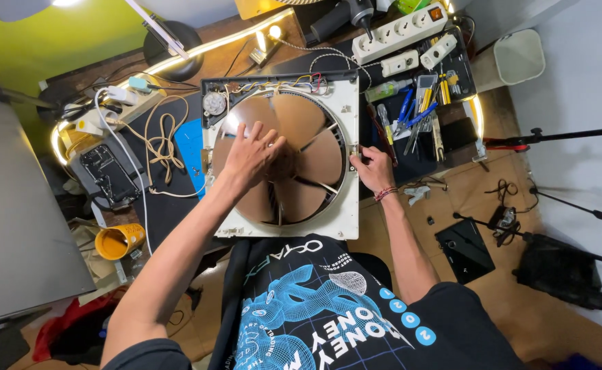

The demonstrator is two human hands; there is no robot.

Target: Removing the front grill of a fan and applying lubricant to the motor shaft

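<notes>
A square white exhaust fan frame (345,212) lies flat on the dark workbench, with brown translucent blades (308,147) inside its round opening. My left hand (251,152) rests palm down on the blades near the hub, fingers spread. My right hand (371,166) grips the frame's right edge at mid height. Coloured wires (294,83) and a small round part (214,103) sit along the frame's far edge.
Screwdrivers and pens (417,109) lie on a mat right of the fan. White power strips (400,31) are at the back. A coiled beige cord (164,147) and a blue card (191,147) lie left. A yellow cup (117,241), a black lamp base (177,44) and a tripod (554,137) stand around.
</notes>
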